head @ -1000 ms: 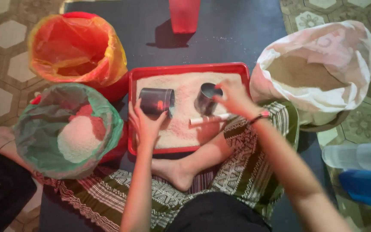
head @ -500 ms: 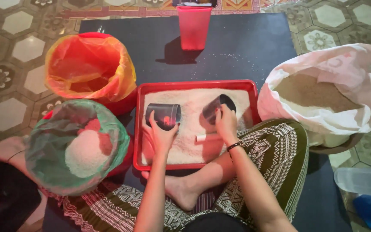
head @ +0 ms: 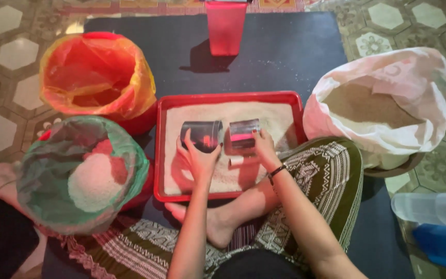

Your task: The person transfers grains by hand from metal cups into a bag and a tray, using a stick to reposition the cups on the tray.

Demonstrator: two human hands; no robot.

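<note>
A red tray (head: 231, 96) filled with pale rice lies on a dark mat in front of me. My left hand (head: 198, 157) grips a shiny metal cup (head: 202, 135) lying on its side over the rice. My right hand (head: 265, 149) holds a second metal cup (head: 243, 134) right beside the first, their mouths facing each other. A small white stick-like piece (head: 237, 161) rests on the rice under my right hand.
A red tub lined with orange plastic (head: 96, 77) stands at the back left. A green-lined tub of rice (head: 81, 173) sits at the left, a white sack of grain (head: 388, 103) at the right. A red cup (head: 226, 27) stands behind the tray. A blue-and-clear container (head: 437, 227) lies at the lower right.
My right hand has brought its cup leftward until it sits next to the left cup. The view has shifted slightly, with the tray now lower in the picture.
</note>
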